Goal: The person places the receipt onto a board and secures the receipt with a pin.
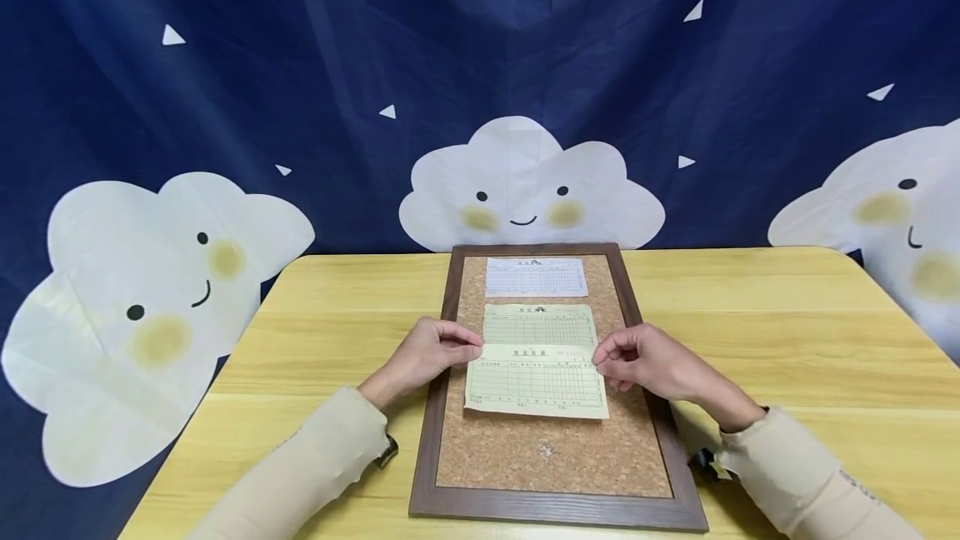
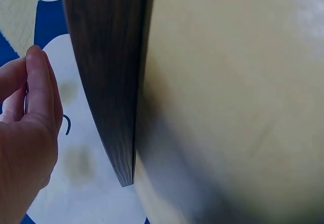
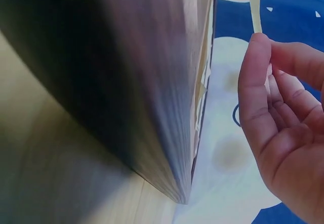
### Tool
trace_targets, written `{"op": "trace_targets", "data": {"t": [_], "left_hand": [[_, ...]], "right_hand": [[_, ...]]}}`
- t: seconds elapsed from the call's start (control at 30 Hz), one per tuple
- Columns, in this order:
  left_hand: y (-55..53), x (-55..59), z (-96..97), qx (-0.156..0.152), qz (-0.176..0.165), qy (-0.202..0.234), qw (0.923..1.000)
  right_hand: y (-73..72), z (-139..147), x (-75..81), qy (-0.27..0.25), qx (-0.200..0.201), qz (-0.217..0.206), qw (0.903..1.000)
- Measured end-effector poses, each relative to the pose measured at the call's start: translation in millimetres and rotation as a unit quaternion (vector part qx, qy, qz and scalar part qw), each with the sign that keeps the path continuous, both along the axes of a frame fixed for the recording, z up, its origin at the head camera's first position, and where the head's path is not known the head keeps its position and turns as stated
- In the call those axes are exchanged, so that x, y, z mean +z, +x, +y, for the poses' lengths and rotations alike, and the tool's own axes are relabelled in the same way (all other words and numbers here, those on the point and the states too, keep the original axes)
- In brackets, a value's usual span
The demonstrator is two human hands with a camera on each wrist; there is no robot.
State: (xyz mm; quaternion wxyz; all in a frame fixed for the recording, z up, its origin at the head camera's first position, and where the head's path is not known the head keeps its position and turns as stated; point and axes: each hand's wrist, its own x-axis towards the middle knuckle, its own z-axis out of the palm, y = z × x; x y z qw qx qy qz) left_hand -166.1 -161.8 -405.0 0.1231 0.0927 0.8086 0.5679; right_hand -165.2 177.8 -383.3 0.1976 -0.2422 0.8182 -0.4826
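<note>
A pale yellow-green printed form (image 1: 536, 390) is stretched between both hands over a cork board (image 1: 487, 465) with a dark brown wooden frame. My left hand (image 1: 431, 352) pinches its upper left edge between thumb and fingers. At the upper right edge, my right hand (image 1: 652, 361) pinches the paper; the right wrist view shows the pale strip of the form (image 3: 255, 11) at the fingertips (image 3: 259, 44). Behind the held form, a second yellow-green form (image 1: 536, 323) lies on the cork, its lower part hidden. Above that is a whitish form (image 1: 536, 280).
The board lies on a light wood-grain table (image 1: 757, 315). A few small shiny bits (image 1: 546, 450) are on the lower cork. A dark blue cloth (image 1: 337, 65) with smiling clouds hangs behind the table. Dark wrist straps (image 1: 388, 450) show under both sleeves.
</note>
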Motion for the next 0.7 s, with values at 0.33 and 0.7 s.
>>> {"op": "trace_targets", "data": {"t": [0.33,0.7], "left_hand": [[-0.9,1.1,4.7,-0.012,0.029,-0.049,0.9983],[-2.6,3.4,9.7,-0.016,0.028,-0.084,0.9960]], "right_hand": [[-1.1,2.4,-3.4,-0.003,0.000,-0.001,1.0000],[-2.0,2.7,-5.7,0.000,0.000,-0.014,0.9999]]}}
